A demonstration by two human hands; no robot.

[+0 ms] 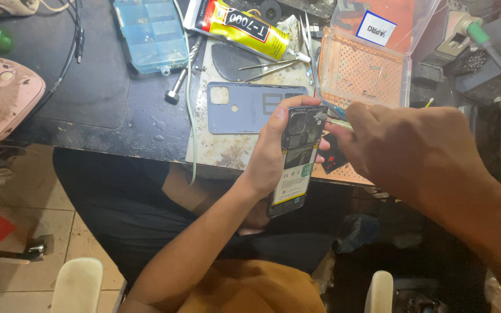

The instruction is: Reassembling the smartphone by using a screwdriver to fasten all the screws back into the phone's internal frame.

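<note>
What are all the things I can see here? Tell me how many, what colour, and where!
opened phone: 1, black with its insides showing, held in the middle
back cover: 1, blue-grey, flat on the bench behind the phone
glue tube: 1, yellow and black, top middle
parts box: 1, clear blue, top left
tweezers: a few, silver, below the glue tube
orange tray: 1, orange, top right
pink case: 1, dirty pink, far left
work mat: 1, worn grey-white, under the cover
left hand: 1, gripping the phone
right hand: 1, fingers pinching a thin tool at the phone's top
</note>
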